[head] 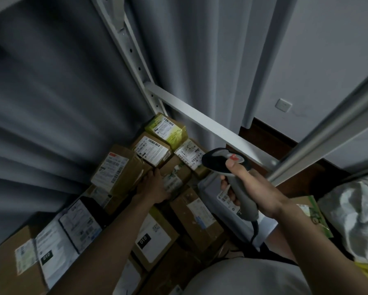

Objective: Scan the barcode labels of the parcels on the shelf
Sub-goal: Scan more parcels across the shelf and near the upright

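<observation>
Cardboard parcels crowd the shelf below us, labels mostly face up so the scanner can read them. Our right hand (pixel 249 188) wraps the grey handheld barcode scanner (pixel 227 167) by its grip, thumb up near the red patch on top, fingers curled round the handle; its head tips toward the white-labelled parcel (pixel 189 154) just beyond it, likely the one being read now. The scanner cord (pixel 254 231) hangs from the handle base toward our body.

Our left hand (pixel 153 188) reaches forward and rests on the edge of a tilted brown box (pixel 119 169), fingers bent over its corner; we judge it props the box so its label faces up. Whether it truly grips or only steadies it, we cannot tell.

Beyond the left hand sit another brown box with a barcode label (pixel 153 150) and a yellow-green parcel (pixel 168 128), both labels turned up. Between the hands lie more brown boxes; under the right wrist is a grey mailer bag (pixel 217 194). A white shelf rail (pixel 200 122) runs just past the scanner, with a grey curtain (pixel 51 103) behind. Near our left forearm lie boxes with large white labels (pixel 57 241), probably still to scan.
</observation>
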